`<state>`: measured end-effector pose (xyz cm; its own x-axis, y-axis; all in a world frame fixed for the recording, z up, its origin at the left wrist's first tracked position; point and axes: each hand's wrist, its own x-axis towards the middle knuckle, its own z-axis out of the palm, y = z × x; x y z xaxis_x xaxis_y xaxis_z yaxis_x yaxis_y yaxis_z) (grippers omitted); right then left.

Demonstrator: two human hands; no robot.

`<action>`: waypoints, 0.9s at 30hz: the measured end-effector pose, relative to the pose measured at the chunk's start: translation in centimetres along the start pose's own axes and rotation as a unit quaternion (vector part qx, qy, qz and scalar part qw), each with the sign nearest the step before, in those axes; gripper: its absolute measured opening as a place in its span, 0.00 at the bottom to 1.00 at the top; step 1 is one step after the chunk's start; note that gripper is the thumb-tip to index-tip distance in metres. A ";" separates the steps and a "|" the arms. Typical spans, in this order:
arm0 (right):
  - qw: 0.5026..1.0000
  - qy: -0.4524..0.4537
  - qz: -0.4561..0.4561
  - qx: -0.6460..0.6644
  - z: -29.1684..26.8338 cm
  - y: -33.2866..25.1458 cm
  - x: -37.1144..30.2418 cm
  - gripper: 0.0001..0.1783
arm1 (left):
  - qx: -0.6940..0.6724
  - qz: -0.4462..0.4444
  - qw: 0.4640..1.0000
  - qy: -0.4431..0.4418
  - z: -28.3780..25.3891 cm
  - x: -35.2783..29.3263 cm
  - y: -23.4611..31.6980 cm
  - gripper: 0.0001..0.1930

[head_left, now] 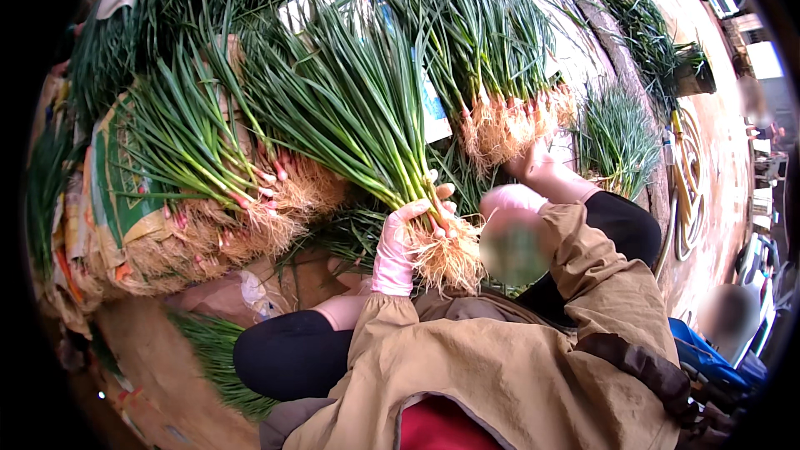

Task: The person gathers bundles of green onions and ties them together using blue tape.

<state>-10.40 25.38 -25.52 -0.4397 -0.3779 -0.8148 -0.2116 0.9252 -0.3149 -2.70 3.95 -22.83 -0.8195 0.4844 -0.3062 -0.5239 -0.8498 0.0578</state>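
Observation:
My left hand (402, 242), in a pink glove, is wrapped round the lower stalks of a bunch of spring onions (375, 133). Their long green leaves fan up and to the left, while pinkish bulbs and pale, tangled roots (450, 260) hang below the fingers. To the right of these roots is my right hand (514, 198), also in a pink glove and apart from the bunch. Its fingers are not clear, and a blurred patch covers the area just below it.
At left, a pile of spring onions (187, 150) lies roots toward me on sacks (108, 175). Another row of onions (500, 50) stands beyond my right hand. A loose clump (618, 137) lies right of my knee. Farther right is a coiled yellow hose (690, 192).

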 end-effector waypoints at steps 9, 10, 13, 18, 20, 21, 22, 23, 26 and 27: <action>0.824 0.449 0.121 0.323 -16.3 5.6 3.8 0.17 | -0.013 0.039 0.998 -0.058 2.5 1.5 -0.5 0.13; 0.799 0.428 0.082 0.415 -15.2 1.0 1.4 0.16 | 0.008 0.046 0.997 0.057 2.9 0.5 0.4 0.12; 0.860 0.350 -0.072 0.364 -8.1 -4.3 -2.5 0.11 | 0.117 0.005 0.991 0.057 0.2 1.6 0.7 0.12; 0.711 0.137 -0.090 0.683 -1.9 -5.7 -1.5 0.11 | 0.145 -0.024 0.983 0.106 2.0 1.2 -0.3 0.13; 0.667 0.113 -0.130 0.725 -2.0 -5.7 0.4 0.12 | 0.125 -0.021 0.987 0.101 2.4 0.4 0.2 0.13; 0.657 0.116 -0.140 0.732 -2.4 -5.0 0.8 0.13 | 0.110 -0.027 0.990 0.089 2.9 0.6 0.0 0.13; 0.672 0.134 -0.140 0.715 -2.3 -4.4 0.8 0.14 | 0.088 -0.017 0.988 0.127 3.8 1.0 -0.5 0.13; 0.731 0.182 -0.110 0.649 -2.8 -6.1 -0.3 0.15 | 0.077 -0.045 0.991 0.102 2.1 0.7 -0.1 0.12; 0.797 0.231 -0.084 0.552 -4.0 -9.2 -2.6 0.14 | 0.090 -0.089 0.987 0.094 -0.1 -0.2 0.4 0.11; 0.771 0.214 -0.109 0.590 -3.9 -9.2 -2.9 0.14 | 0.054 -0.116 0.990 0.058 0.1 -0.1 0.4 0.10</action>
<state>-10.61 17.80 -18.36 -0.8072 -0.2724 -0.5236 0.5087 0.1287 -0.8513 -2.90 3.60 -22.67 -0.6455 0.6317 -0.4293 -0.7220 -0.6880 0.0733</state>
